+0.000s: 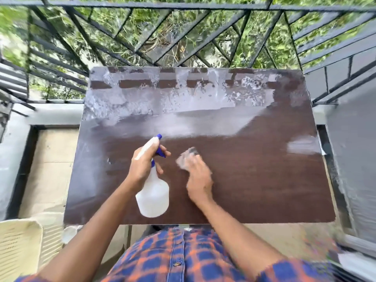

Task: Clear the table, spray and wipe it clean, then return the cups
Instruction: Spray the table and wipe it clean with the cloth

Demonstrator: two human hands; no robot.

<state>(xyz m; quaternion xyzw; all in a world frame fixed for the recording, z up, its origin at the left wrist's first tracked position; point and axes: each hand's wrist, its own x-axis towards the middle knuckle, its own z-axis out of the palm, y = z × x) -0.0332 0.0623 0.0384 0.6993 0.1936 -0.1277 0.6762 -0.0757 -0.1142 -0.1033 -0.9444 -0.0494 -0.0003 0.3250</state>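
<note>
A dark brown table (254, 180) fills the middle of the head view, its far half shiny and wet. My left hand (144, 165) grips the neck of a white spray bottle (153, 197) with a blue trigger and nozzle, held over the table's near left part, nozzle pointing away from me. My right hand (198, 177) is blurred and lies on the tabletop beside the bottle, with a pale crumpled cloth or tissue (187, 156) under its fingertips. No cups are in view.
A black metal railing (183, 37) runs behind and beside the table, with greenery beyond. A cream plastic chair (20, 247) stands at the lower left. A grey wall (352, 159) is close on the right.
</note>
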